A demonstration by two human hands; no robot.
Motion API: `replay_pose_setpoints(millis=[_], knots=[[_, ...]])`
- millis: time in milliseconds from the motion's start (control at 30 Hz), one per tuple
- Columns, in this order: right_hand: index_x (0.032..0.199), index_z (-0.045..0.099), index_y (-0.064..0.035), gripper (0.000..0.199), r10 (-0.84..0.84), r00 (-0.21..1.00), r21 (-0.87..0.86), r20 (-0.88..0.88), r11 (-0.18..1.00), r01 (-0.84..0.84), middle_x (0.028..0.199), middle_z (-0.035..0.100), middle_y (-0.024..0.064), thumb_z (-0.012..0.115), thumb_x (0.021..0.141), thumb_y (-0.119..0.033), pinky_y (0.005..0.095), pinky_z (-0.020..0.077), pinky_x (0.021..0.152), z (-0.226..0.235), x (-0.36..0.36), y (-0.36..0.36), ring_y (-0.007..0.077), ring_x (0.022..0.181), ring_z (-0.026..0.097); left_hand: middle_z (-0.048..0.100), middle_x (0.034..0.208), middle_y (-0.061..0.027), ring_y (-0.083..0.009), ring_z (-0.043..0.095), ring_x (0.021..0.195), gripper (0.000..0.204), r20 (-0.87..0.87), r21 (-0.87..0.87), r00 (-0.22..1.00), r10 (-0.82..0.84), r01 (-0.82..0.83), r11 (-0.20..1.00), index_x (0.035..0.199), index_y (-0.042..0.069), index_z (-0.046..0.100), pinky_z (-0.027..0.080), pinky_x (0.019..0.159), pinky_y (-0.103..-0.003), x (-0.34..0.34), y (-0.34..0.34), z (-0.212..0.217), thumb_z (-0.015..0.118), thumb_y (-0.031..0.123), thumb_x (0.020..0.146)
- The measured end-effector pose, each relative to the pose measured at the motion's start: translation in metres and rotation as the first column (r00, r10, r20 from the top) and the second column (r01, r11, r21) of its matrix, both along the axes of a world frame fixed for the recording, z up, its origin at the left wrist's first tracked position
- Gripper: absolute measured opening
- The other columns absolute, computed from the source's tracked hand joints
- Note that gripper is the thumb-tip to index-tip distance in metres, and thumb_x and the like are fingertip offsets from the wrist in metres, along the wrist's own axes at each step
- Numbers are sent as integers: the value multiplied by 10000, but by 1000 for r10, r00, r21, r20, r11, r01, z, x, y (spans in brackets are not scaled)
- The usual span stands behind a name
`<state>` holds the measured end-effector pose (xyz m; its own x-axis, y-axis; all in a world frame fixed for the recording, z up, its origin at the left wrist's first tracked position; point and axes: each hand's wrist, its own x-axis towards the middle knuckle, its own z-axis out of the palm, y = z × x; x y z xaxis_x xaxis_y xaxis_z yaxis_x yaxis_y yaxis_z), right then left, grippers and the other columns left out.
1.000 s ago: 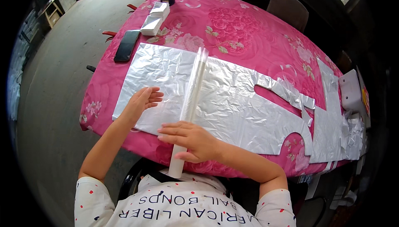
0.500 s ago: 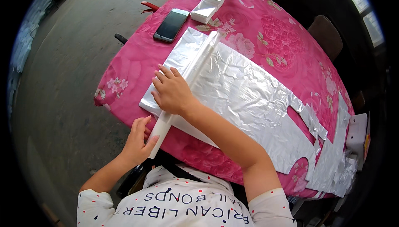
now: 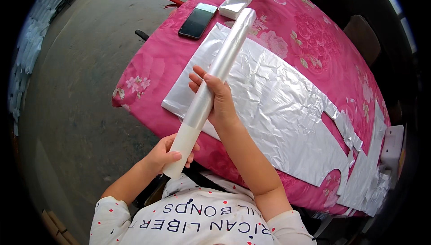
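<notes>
With the fingers of left hand (image 3: 167, 156) and right hand (image 3: 222, 102) wrapped around the plastic roll (image 3: 224, 59), crossing the near edge of the desk (image 3: 152, 81), a loosened right grip could drop the roll's far end onto the silvery sheets (image 3: 280, 108).

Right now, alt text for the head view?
A person's left hand grips the pale near end of a plastic film roll; the right hand holds its middle. Silvery plastic lies on a pink flowered tablecloth, with a dark phone by its far left corner.
</notes>
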<state>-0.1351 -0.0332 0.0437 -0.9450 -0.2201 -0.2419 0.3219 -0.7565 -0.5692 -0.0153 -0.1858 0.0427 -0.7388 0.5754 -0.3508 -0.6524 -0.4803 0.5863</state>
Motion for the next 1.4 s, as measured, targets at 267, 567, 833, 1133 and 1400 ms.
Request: replay_pose_setpoints(millis=[267,567,833,1133,1400], knots=[[1207,319,26,632,-80,978,363,-191,920,146,848,523,76,675,741,-212,312,489,722,46,19,55,156,760,562,571,831,-90,-143,587,670,573,-188,-445,951,-246,141,884,1159,-28,462,501,611,-280,-23,54,31,702,237,712],[1203,304,-1,617,-53,980,-23,-193,998,50,838,512,59,659,753,-227,310,489,715,42,60,90,145,743,543,504,693,-27,-116,539,579,454,51,288,909,-413,383,878,1019,26,483,471,551,-261,-9,89,28,720,220,683],[1162,339,-6,517,-225,973,162,-55,959,231,849,516,72,649,775,-152,301,492,709,22,85,96,150,753,553,540,805,-53,-130,552,624,569,13,7,891,-453,453,891,1103,9,466,476,575,-262,-13,93,1,686,362,715],[1158,371,6,494,-208,957,165,200,970,177,883,541,103,664,776,-106,314,516,702,-35,89,99,191,773,585,551,736,-79,-150,530,534,457,270,-541,914,-303,404,738,1152,8,461,464,522,-295,-10,100,-11,297,373,933],[1109,489,-20,371,-492,861,587,-130,662,466,923,594,67,623,825,-219,249,460,673,-45,46,234,122,731,550,537,706,-47,-108,536,555,484,209,-259,783,-586,622,739,1138,33,483,455,531,-254,22,43,-32,553,420,856]])
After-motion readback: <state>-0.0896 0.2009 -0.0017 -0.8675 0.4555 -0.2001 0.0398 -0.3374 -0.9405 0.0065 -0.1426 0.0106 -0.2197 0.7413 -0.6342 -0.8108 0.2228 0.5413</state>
